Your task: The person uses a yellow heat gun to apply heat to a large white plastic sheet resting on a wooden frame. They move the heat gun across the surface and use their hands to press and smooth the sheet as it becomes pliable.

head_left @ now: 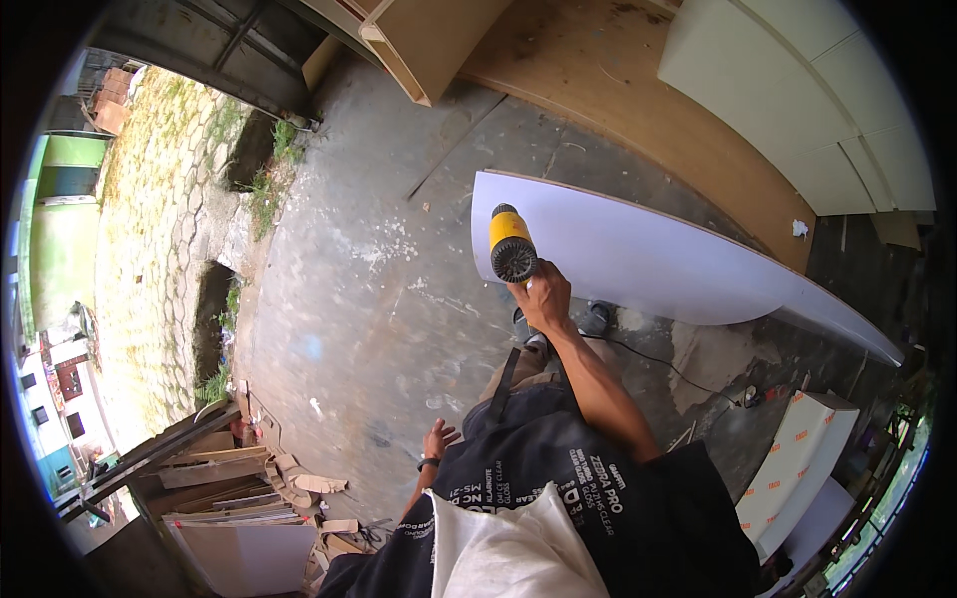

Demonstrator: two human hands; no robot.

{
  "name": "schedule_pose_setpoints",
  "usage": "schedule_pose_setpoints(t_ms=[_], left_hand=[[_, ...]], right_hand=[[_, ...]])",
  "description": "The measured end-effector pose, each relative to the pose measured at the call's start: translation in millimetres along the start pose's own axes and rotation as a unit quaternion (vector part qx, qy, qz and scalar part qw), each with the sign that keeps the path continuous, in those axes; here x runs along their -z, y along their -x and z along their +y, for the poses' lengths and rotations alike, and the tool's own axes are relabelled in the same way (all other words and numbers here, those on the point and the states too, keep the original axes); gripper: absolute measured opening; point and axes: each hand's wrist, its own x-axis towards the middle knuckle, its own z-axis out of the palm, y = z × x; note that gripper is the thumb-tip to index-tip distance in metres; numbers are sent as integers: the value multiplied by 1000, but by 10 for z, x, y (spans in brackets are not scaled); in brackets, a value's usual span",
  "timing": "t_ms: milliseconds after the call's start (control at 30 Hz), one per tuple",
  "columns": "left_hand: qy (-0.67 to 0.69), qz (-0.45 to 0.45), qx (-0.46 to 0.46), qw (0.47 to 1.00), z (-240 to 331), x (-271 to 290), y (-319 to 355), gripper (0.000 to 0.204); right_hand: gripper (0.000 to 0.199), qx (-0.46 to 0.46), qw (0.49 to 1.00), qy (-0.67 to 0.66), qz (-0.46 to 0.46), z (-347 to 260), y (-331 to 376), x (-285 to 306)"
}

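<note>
My right hand (546, 297) is wrapped round the handle of a yellow and black heat gun (509, 237). Its round black vented end faces up toward me, and the nozzle lies over the left end of a long white-faced panel (638, 254). Whether the nozzle touches the panel cannot be told from this angle. The panel has a curved near edge and tapers to the right. My left hand (438, 439) hangs low beside my body, away from the panel, with its fingers apart and nothing in them.
A black cord (670, 367) runs across the concrete floor to the right. Beyond the panel lies a brown board (598, 85), with pale cabinet fronts (788, 90) at the far right. Wood offcuts (224, 478) are piled at lower left. A wrapped white box-shaped piece (797, 468) stands lower right.
</note>
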Motion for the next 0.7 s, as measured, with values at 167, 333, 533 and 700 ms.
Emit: schedule_pose_setpoints(t_ms=[167,333,533,700], left_hand=[[-14,-2,16,1000,223,70,-14,78],[-19,-3,1,1000,593,-167,42,77],[-43,-14,-23,999,868,-306,-24,76],[-41,-24,-21,999,859,-447,-101,73]], right_hand=[[29,6,1000,-17,-26,-158,-139,-115],[27,51,998,-25,-18,-164,-214,-137],[28,23,1000,-3,-17,-1,-96,-28],[29,-5,999,45,3,247,146,333]])
